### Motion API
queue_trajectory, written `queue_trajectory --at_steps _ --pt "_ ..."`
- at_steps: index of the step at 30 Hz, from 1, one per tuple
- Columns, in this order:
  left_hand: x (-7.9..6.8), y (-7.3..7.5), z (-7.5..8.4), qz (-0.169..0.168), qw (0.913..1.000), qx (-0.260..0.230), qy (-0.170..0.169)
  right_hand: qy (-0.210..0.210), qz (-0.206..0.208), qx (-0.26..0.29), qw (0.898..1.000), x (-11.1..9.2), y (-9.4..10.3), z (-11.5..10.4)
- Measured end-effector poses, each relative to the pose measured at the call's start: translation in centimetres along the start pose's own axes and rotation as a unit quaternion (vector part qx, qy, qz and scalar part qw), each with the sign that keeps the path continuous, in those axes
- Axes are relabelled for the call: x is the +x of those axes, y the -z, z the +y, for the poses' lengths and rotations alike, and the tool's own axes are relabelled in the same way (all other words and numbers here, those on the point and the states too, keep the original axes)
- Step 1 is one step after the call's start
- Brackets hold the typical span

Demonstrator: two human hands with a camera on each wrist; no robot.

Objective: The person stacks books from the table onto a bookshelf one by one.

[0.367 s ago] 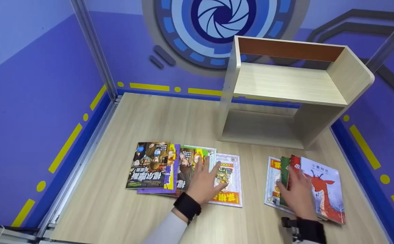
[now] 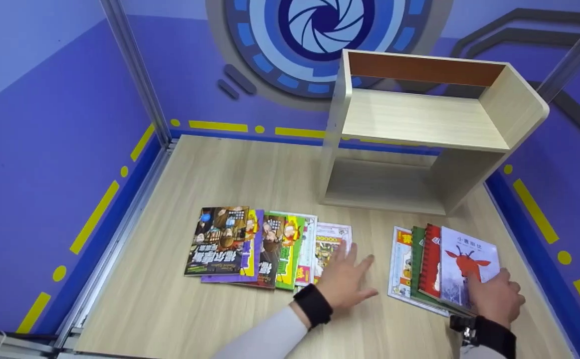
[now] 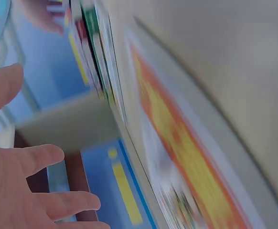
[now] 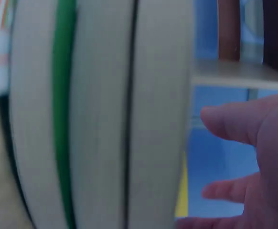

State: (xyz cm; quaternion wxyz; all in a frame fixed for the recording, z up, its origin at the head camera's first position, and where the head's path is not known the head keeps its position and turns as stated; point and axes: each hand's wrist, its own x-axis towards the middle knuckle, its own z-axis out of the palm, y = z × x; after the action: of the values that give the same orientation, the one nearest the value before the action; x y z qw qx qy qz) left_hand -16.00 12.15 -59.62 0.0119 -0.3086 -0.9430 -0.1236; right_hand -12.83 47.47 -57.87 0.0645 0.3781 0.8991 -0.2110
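In the head view, my left hand (image 2: pixel 343 283) has its fingers spread over the right end of a fanned row of books, nearest a pink-bordered book (image 2: pixel 333 232). Left of it lie a white book, a green-and-yellow book (image 2: pixel 290 254), a purple-edged book (image 2: pixel 253 249) and a dark-covered book (image 2: pixel 218 242). My right hand (image 2: pixel 495 296) is at the right edge of a pale book with a red long-necked animal (image 2: pixel 469 249). That book overlaps a red spiral-bound book (image 2: pixel 430 264), a green book (image 2: pixel 417 269) and a white-and-orange book (image 2: pixel 400 264). Its fingers look extended in the right wrist view.
A pale wooden two-tier shelf (image 2: pixel 425 119) stands behind the books on the tabletop (image 2: pixel 170 319). Blue walls (image 2: pixel 60 149) enclose the table, with a metal post (image 2: pixel 135 65) in the back left corner. A gap of bare wood separates the two groups of books.
My left hand has slid rightward across the row, uncovering the green-and-yellow book. The right hand has moved from the left part of its group to the right edge of the top book.
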Motion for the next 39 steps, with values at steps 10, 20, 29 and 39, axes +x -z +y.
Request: queue_trajectory --at_steps 10,20,29,39 --pt "1.2 -1.8 3.0 -0.025 0.9985 -0.026 -0.041 -0.066 -0.038 -0.012 0.997 1.5 -0.6 1.6" --pt "0.5 -1.6 2.6 -0.024 0.9984 -0.04 -0.031 -0.021 0.048 0.094 0.994 1.2 -0.1 2.3" --pt "0.8 0.4 0.8 0.068 0.9974 0.005 0.025 0.188 0.098 0.159 0.964 -2.1 -0.6 -0.9" --pt "1.3 2.0 -1.5 0.118 0.9736 -0.159 0.114 0.362 -0.047 0.138 0.921 -5.9 -4.1 -5.8"
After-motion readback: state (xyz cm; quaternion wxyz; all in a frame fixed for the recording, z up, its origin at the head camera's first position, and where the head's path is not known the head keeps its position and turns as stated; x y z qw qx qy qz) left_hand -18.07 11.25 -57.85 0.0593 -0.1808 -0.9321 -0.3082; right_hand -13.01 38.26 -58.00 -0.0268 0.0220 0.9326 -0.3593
